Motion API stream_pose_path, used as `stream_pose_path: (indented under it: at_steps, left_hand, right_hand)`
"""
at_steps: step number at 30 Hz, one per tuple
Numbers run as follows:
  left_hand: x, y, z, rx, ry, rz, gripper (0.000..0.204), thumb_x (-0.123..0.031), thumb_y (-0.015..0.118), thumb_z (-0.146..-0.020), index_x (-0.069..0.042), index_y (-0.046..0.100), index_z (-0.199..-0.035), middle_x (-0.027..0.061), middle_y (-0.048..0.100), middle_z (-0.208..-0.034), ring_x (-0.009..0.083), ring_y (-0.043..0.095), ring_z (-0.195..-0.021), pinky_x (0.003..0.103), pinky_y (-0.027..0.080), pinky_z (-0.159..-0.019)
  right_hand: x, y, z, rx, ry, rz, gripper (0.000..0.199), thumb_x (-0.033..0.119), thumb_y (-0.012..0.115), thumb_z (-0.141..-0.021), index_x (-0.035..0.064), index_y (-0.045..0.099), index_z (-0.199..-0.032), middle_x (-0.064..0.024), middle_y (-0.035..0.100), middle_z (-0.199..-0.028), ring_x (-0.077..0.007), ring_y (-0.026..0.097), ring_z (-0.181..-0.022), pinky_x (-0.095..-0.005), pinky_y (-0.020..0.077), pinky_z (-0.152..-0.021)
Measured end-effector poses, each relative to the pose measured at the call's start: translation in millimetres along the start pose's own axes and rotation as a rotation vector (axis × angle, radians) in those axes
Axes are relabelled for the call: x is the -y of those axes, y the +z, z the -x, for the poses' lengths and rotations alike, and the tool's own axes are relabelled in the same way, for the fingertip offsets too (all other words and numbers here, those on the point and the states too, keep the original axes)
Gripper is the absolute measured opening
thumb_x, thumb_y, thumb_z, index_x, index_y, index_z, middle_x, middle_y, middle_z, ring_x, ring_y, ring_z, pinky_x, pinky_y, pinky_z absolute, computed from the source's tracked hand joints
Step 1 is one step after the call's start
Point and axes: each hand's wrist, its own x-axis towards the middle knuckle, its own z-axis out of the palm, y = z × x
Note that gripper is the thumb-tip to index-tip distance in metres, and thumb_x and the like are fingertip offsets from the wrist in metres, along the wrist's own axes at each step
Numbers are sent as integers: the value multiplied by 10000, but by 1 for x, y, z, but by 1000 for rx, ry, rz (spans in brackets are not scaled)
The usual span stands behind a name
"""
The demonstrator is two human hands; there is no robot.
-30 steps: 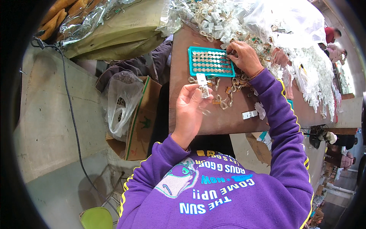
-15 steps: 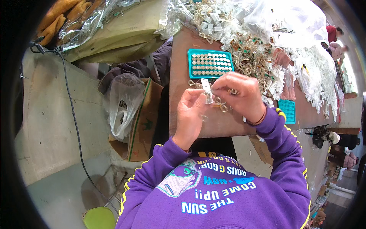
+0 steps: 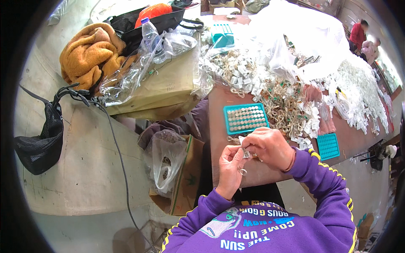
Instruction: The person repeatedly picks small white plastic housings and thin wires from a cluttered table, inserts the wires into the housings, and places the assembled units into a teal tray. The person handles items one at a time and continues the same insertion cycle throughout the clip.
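Both hands meet just above the near edge of the brown counter (image 3: pixel 219 126). The left hand (image 3: pixel 230 166) has its fingers curled in, pinching a small metal-and-white piece (image 3: pixel 246 152), and the right hand (image 3: pixel 272 147) comes over from 3 o'clock with its fingertips pressed on that same piece, so it's pinched from both sides. What the piece actually is, I can't tell, it's too small.

At 12 o'clock from the hands, just beyond them, sits a teal tray (image 3: pixel 246 119) packed with rows of little round metal discs. At 2 o'clock there's a tangle of gold chains with white tags (image 3: pixel 291 107), and further out at 3 o'clock a smaller teal tray (image 3: pixel 328 146). A big heap of white tagged bits (image 3: pixel 358 97) runs off toward the far right.

What I'd worry about: the piece is tiny and held right over the counter's edge, so a slip of the fingers probably drops it into the lap or down to the floor by the cardboard box (image 3: pixel 185 177) and plastic bag (image 3: pixel 166 162) at 9 o'clock. Also, that disc tray is close, so a bump from the right hand could scatter the discs.
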Motion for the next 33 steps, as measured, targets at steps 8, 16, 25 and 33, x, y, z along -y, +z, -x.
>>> stream_pose_path:
  at_steps: [8, 16, 25, 33]
  left_hand:
    - [-3, -4, -2, 9, -18, 106, 139, -152, 562, -992, -49, 550, -1085, 66, 636, -1083, 152, 620, -1002, 308, 502, -882]
    - [-8, 11, 17, 112, -230, 135, 258, -197, 589, -984, -21, 567, -1172, 68, 648, -1040, 147, 624, -938, 307, 511, -835]
    - [6, 23, 20, 132, -362, 198, 268, -197, 525, -1011, -39, 542, -1228, 53, 624, -1155, 152, 609, -1063, 328, 492, -944]
    - [10, 33, 26, 245, -427, 415, 294, -226, 498, -1020, -38, 535, -1242, 51, 589, -1238, 185, 563, -1157, 385, 451, -1021]
  right_hand:
    - [16, 34, 29, -298, -194, 325, 379, 109, 652, -757, 47, 656, -1131, -102, 688, -1065, -233, 675, -968, -390, 532, -893]
    - [1, -3, 34, -100, 625, -756, 271, 177, 652, -909, -13, 645, -1101, -22, 647, -891, -86, 607, -780, -248, 497, -692]
    - [21, 18, 60, -504, 162, 83, 203, -4, 754, -729, 36, 700, -921, -96, 653, -826, -209, 650, -724, -295, 515, -599]
    - [14, 10, 80, -375, -66, 116, 368, 42, 756, -713, 44, 683, -1074, -101, 645, -997, -266, 666, -862, -348, 565, -718]
